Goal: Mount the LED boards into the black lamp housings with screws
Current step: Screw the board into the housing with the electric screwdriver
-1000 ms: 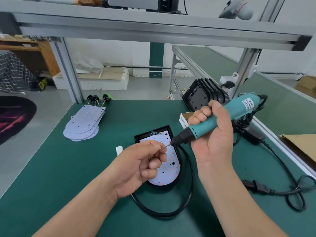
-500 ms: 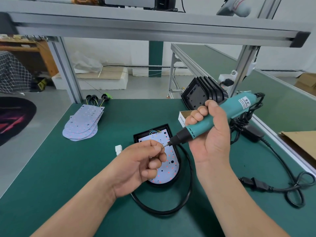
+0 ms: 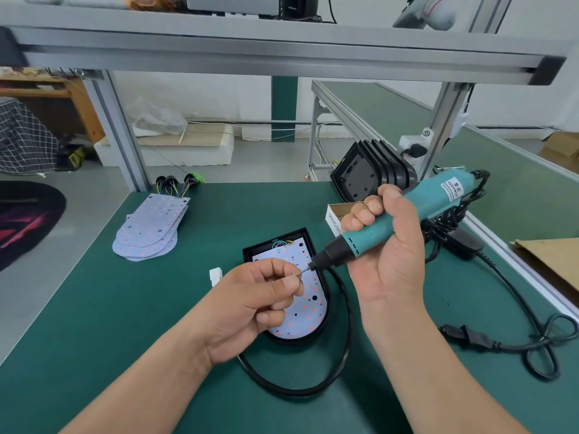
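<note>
One LED board (image 3: 308, 308) lies inside a black lamp housing (image 3: 275, 242), flat on the green table (image 3: 94, 339). It sits right under the left hand (image 3: 260, 299), and part of it is hidden by the fingers. The board is white with little red dots and dark holes. Thin coloured wires (image 3: 283, 244) sit at its far end.

The left hand floats over the board. Its thumb and first finger pinch the very end of the thin metal bit (image 3: 302, 271). If a screw is there, it is too small to see. The other fingers are curled in.

The right hand (image 3: 388, 255) is wrapped tight round a blue-green electric screwdriver (image 3: 416, 211). The tool leans down and points toward the left hand.

A thick black cable (image 3: 313, 391) bends in a loop below both wrists. A small white plug (image 3: 216, 275) lies just left of the left hand. A little open cardboard box (image 3: 334, 216) peeks out behind the right fingers. A row of black housings (image 3: 372, 173) stands on edge past that box. A pile of LED boards (image 3: 150, 230) lies far off to the left. A black power cord (image 3: 532, 343) curls on the table to the right of the right arm.
</note>
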Action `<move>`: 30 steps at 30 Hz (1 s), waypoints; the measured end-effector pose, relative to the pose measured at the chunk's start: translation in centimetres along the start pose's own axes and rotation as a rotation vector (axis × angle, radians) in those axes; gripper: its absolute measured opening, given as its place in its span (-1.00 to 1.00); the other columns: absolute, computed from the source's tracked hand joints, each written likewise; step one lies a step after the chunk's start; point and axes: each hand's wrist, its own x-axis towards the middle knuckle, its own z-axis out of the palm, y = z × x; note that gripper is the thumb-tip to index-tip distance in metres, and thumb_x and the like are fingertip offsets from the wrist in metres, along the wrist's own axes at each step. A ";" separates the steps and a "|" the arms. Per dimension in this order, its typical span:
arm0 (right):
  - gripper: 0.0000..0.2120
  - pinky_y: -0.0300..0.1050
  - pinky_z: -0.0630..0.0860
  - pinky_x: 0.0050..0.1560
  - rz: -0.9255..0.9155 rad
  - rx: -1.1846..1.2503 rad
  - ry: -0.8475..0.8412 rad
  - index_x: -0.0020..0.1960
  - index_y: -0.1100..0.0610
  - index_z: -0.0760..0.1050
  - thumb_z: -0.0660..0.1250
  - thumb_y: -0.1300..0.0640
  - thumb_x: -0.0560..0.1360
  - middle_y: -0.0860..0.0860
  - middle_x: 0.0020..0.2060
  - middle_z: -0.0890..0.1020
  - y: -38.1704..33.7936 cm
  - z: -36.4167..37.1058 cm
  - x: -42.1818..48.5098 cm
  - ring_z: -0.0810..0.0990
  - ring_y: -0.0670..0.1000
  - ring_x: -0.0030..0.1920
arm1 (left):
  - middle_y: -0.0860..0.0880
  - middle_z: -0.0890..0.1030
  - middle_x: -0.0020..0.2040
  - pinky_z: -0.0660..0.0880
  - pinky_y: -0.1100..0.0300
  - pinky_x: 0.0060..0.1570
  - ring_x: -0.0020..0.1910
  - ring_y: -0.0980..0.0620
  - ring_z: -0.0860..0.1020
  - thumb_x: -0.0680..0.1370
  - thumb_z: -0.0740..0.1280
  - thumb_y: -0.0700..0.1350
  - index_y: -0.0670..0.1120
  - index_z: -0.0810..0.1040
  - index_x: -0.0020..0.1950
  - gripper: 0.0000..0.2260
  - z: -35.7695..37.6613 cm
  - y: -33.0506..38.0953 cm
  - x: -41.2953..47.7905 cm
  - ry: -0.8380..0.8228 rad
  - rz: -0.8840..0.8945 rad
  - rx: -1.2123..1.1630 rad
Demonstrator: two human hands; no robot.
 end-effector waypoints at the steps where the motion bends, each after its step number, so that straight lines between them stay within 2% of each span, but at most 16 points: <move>1: -0.93 -0.22 0.47 -0.27 -0.003 -0.006 -0.003 -0.03 0.08 0.47 0.30 0.19 0.64 -0.05 -0.28 0.47 0.0 0.0 0.0 0.45 -0.07 -0.34 | -0.15 0.59 -0.12 0.27 0.33 -0.48 -0.39 0.11 0.32 0.51 0.50 -0.23 -0.20 0.64 -0.03 -0.91 0.0 0.0 0.0 0.010 0.009 0.017; 6: -0.95 -0.20 0.48 -0.25 -0.054 -0.073 -0.056 -0.01 0.09 0.47 0.33 0.18 0.62 -0.04 -0.28 0.47 -0.1 0.1 -0.3 0.46 -0.07 -0.33 | -0.06 0.57 -0.26 0.25 0.31 -0.47 -0.42 0.09 0.27 0.45 0.54 -0.18 -0.22 0.66 0.00 -0.81 0.2 -0.4 0.2 0.124 0.086 0.173; 10: -0.94 -0.17 0.49 -0.21 -0.095 -0.133 -0.101 0.00 0.08 0.48 0.35 0.17 0.63 -0.02 -0.27 0.46 0.1 0.2 -0.7 0.46 -0.04 -0.31 | -0.04 0.56 -0.27 0.24 0.29 -0.46 -0.41 0.04 0.24 0.42 0.54 -0.15 -0.15 0.70 -0.08 -0.87 0.2 -0.9 0.5 0.224 0.131 0.239; 13: -0.93 -0.17 0.50 -0.19 -0.091 -0.115 -0.059 0.02 0.08 0.47 0.36 0.15 0.63 -0.02 -0.26 0.47 0.5 0.0 -0.7 0.46 -0.04 -0.29 | -0.05 0.55 -0.24 0.21 0.26 -0.45 -0.38 0.02 0.23 0.41 0.54 -0.14 -0.08 0.73 -0.12 -0.92 0.1 -1.1 0.7 0.260 0.165 0.237; 19: -0.91 -0.17 0.52 -0.17 -0.045 -0.075 0.120 0.03 0.08 0.48 0.37 0.12 0.66 -0.02 -0.24 0.49 1.4 -1.0 -0.2 0.47 -0.05 -0.27 | -0.03 0.54 -0.22 0.22 0.25 -0.44 -0.37 0.02 0.23 0.43 0.54 -0.12 -0.05 0.73 -0.10 -0.92 0.2 -1.5 0.7 0.282 0.172 0.243; 24: -0.90 -0.16 0.53 -0.17 -0.046 -0.062 0.125 0.01 0.09 0.50 0.40 0.11 0.65 -0.01 -0.24 0.50 1.6 -1.4 0.0 0.49 -0.05 -0.27 | -0.03 0.51 -0.23 0.22 0.24 -0.43 -0.38 0.02 0.22 0.43 0.52 -0.14 -0.06 0.72 -0.12 -0.94 0.5 -1.4 0.6 0.279 0.167 0.223; 30: -0.87 -0.17 0.51 -0.19 -0.016 -0.012 0.150 -0.05 0.10 0.50 0.40 0.11 0.64 -0.02 -0.25 0.48 1.5 -1.5 0.3 0.47 -0.05 -0.28 | 0.02 0.49 -0.30 0.19 0.26 -0.44 -0.38 0.02 0.18 0.43 0.51 -0.20 -0.23 0.62 0.07 -0.75 0.6 -1.1 0.5 0.222 0.110 0.166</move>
